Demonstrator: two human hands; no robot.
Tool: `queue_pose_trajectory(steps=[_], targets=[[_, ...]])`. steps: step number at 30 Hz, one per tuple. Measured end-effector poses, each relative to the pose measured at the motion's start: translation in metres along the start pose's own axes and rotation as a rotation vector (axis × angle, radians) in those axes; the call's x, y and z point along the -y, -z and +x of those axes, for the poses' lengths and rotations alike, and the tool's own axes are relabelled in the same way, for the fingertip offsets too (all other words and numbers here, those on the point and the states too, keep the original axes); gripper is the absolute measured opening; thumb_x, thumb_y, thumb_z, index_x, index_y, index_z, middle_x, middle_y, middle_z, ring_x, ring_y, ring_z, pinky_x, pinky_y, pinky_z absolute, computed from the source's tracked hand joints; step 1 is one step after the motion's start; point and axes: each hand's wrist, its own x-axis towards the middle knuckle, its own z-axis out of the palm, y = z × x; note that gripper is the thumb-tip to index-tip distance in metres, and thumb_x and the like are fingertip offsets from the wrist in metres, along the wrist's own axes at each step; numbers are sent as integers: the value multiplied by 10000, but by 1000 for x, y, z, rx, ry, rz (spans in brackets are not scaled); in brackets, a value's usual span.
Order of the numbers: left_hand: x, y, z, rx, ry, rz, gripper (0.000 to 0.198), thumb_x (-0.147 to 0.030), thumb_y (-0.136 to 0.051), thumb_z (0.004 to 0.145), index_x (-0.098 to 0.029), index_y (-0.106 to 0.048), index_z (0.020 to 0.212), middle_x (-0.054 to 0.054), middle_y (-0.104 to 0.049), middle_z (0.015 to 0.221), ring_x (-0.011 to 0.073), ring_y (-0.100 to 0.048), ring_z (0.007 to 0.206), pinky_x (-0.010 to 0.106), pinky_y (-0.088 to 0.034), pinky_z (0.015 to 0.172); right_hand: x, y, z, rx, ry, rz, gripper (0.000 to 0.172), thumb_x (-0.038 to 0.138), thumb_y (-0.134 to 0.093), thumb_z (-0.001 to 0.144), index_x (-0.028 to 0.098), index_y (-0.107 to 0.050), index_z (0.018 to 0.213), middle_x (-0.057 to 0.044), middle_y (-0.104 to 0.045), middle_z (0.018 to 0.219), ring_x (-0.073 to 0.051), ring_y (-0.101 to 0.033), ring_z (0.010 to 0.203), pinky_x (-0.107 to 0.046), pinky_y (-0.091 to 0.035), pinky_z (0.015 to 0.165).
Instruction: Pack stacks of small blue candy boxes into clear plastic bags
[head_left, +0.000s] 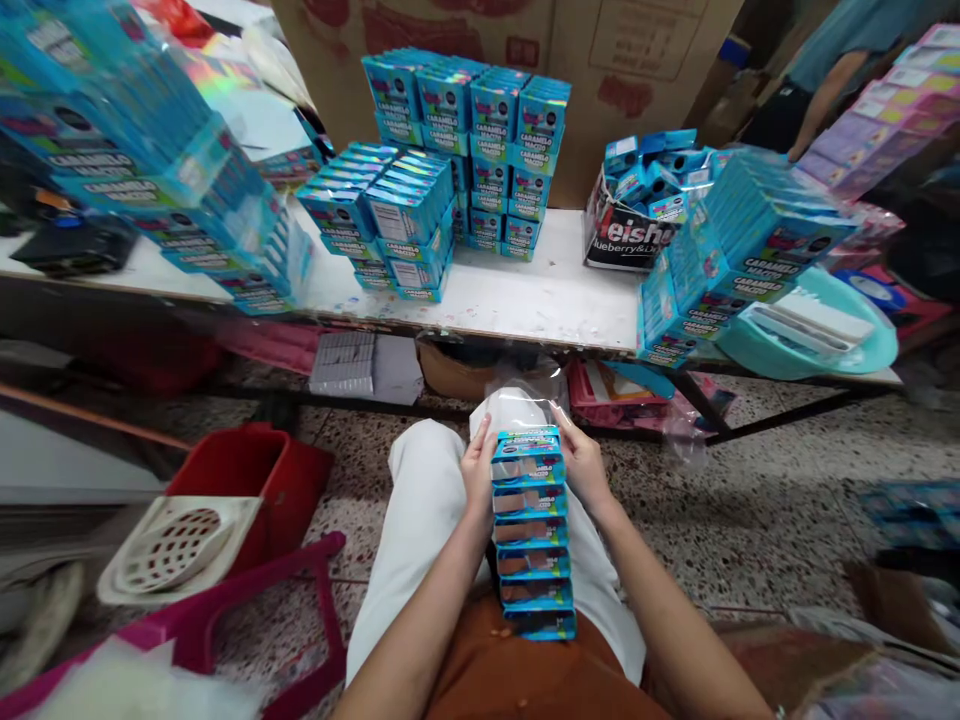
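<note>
A row of blue candy boxes, printed "Caramelo Macizo", lies along my lap and reaches up to my torso. At its far end, crinkled clear plastic film stands out past the boxes, over my white-trousered knee. My left hand is closed against the left side of the row, thumb pointing forward. On the opposite side my right hand grips the row's far end, its fingertips at the plastic's edge. The undersides of both hands are hidden.
Stacked blue boxes stand on the white table: a middle stack, left stack and right stack. A carton holds loose boxes. A turquoise basin is at right; a red bin and pink stool are at left.
</note>
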Motion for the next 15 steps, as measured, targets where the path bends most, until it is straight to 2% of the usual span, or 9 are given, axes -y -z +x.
queue_pose_trajectory(steps=[2, 4, 7, 10, 12, 15], targets=[[-4, -3, -1, -57, 5, 4, 287, -178, -653, 731, -164, -716, 1011, 61, -650, 1207, 187, -617, 1047, 239, -497, 853, 2, 1, 0, -5, 0, 2, 453, 276, -436, 897, 283, -492, 1346, -19, -602, 1280, -190, -569, 1161, -338, -424, 1009], [-6, -5, -2, -89, -13, 10, 258, -181, -649, 737, -160, -724, 983, 59, -660, 1185, 174, -621, 1027, 230, -495, 847, 4, 2, 0, -14, -16, -18, 457, 279, -431, 902, 281, -477, 1357, -17, -652, 1197, -187, -604, 1095, -331, -466, 956], [-4, -6, -2, -68, -41, -8, 430, -221, -711, 689, -144, -676, 1111, 50, -716, 975, 140, -651, 861, 213, -500, 765, 6, 3, -1, -21, -21, -65, 463, 287, -417, 914, 274, -449, 1376, -4, -703, 1037, -169, -636, 992, -300, -495, 888], [0, -4, -2, 3, -145, -3, 577, -234, -753, 638, -147, -627, 1195, -6, -689, 758, 116, -642, 732, 198, -494, 700, 4, 3, -2, -32, -24, -111, 471, 280, -402, 924, 253, -426, 1393, -2, -705, 957, -156, -646, 938, -283, -494, 870], [2, -2, -1, 29, -199, 4, 541, -224, -762, 625, -148, -655, 1150, 4, -693, 790, 132, -650, 805, 202, -497, 746, 1, 1, -3, -44, -29, -136, 469, 275, -394, 927, 233, -429, 1392, -20, -701, 1003, -160, -646, 954, -287, -487, 888], [3, 0, 1, 11, -149, -4, 457, -221, -769, 617, -142, -692, 1060, 49, -711, 927, 173, -649, 924, 234, -505, 813, 0, -3, -3, -48, 2, -130, 439, 302, -378, 939, 219, -483, 1356, -57, -656, 1174, -175, -620, 1057, -302, -460, 953]])
